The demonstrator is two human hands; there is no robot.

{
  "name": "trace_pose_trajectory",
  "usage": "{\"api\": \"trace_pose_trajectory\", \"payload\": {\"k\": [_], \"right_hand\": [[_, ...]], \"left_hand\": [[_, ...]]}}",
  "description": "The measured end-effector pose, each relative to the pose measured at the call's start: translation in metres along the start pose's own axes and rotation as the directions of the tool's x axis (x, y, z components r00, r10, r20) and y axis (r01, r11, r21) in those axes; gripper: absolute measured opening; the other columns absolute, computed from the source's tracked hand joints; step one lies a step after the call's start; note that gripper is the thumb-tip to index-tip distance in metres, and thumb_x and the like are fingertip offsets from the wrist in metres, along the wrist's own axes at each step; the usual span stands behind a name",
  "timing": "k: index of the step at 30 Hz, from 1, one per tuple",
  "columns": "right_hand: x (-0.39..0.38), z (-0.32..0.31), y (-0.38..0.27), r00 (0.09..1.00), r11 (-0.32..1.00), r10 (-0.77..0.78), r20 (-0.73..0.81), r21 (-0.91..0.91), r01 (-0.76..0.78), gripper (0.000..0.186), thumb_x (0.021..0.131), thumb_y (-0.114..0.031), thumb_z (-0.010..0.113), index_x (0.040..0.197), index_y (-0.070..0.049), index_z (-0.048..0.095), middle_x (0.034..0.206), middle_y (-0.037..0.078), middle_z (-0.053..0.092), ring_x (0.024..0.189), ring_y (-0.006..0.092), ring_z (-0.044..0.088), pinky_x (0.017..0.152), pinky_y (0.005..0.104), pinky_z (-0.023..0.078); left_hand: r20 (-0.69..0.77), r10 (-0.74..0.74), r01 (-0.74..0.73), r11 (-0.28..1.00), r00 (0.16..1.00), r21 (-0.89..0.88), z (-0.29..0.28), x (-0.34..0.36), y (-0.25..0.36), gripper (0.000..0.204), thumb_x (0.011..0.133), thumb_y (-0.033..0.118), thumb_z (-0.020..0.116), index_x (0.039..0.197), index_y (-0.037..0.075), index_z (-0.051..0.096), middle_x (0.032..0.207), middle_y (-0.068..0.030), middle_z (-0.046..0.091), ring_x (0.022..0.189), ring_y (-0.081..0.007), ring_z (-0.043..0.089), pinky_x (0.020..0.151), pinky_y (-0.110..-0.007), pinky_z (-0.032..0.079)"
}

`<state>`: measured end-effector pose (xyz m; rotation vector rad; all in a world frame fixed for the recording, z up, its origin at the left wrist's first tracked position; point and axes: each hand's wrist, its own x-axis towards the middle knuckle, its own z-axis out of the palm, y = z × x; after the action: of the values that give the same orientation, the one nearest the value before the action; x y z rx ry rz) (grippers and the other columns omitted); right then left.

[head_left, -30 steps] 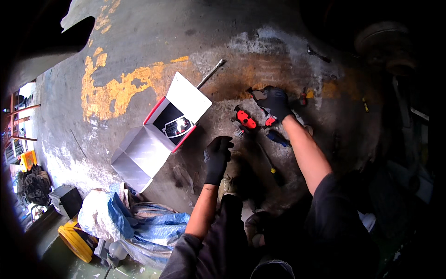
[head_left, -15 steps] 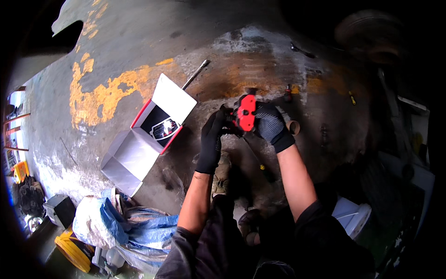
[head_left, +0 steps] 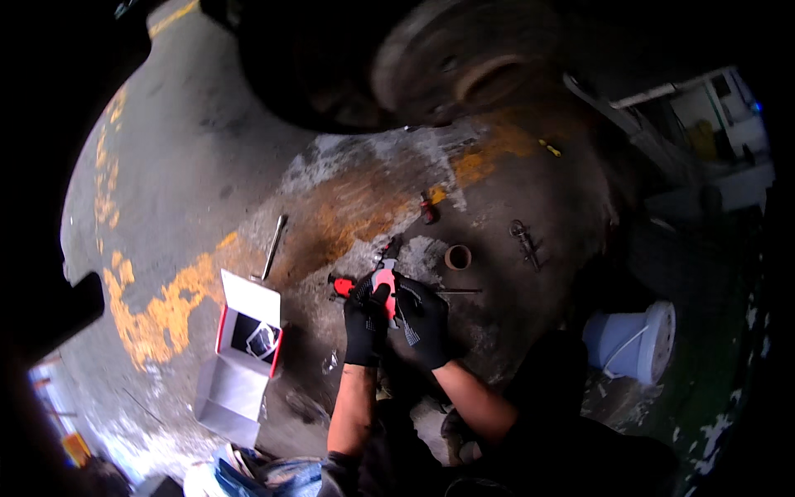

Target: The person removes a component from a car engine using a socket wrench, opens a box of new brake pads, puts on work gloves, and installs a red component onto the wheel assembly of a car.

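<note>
Both my hands wear black gloves with grey grip patterns. A red brake pad [head_left: 383, 291] is between them, its face tilted and partly covered by fingers. My left hand [head_left: 365, 321] is closed on its left side, the thumb over its face. On its right side my right hand [head_left: 422, 321] grips the edge. A second red piece [head_left: 342, 287] shows just left of my left fingers; whether it lies on the floor or is held, I cannot tell. Beyond the pad is a small dark part [head_left: 389, 249]. The shaft of a screwdriver [head_left: 460, 291] sticks out right of my right hand.
An open white box [head_left: 240, 364] with red edges and a plastic bag inside stands left. Around lie a long metal tool [head_left: 275, 247], a red-handled screwdriver [head_left: 427, 209], a rusty ring [head_left: 458, 258] and a dark metal part [head_left: 523, 243]. A white bucket [head_left: 617, 344] is right; a wheel hub [head_left: 464, 74] hangs ahead.
The view has swung toward the wheel hub, so the box sits lower and farther left. The red part has been turned in my hands, and a second red piece now shows beside my left hand.
</note>
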<state>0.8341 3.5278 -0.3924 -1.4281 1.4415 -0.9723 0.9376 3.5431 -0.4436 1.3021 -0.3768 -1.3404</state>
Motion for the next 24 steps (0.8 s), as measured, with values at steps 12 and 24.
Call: {"api": "trace_pose_trajectory", "payload": {"k": [12, 24], "right_hand": [[0.043, -0.122, -0.034, 0.971, 0.915, 0.153, 0.185, 0.344, -0.210, 0.022, 0.088, -0.008, 0.068, 0.108, 0.002, 0.067, 0.099, 0.007, 0.071, 0.092, 0.0108, 0.064, 0.081, 0.0293, 0.053], [0.273, -0.216, -0.140, 0.877, 0.899, -0.436, -0.201, -0.045, 0.437, 0.028, 0.086, -0.024, 0.072, 0.108, -0.008, 0.071, 0.103, 0.012, 0.072, 0.097, 0.0220, 0.069, 0.087, 0.0367, 0.054]], "left_hand": [[0.460, -0.102, -0.024, 0.966, 0.882, 0.259, 0.065, 0.032, 0.036, 0.036, 0.095, 0.005, 0.056, 0.130, 0.000, 0.056, 0.121, -0.0076, 0.064, 0.108, -0.0162, 0.060, 0.092, -0.028, 0.049], [0.624, 0.246, -0.334, 0.942, 0.741, 0.025, 0.173, 0.070, 0.136, 0.049, 0.095, -0.003, 0.051, 0.143, -0.001, 0.041, 0.144, -0.0146, 0.047, 0.128, -0.0280, 0.051, 0.103, -0.041, 0.046]]}}
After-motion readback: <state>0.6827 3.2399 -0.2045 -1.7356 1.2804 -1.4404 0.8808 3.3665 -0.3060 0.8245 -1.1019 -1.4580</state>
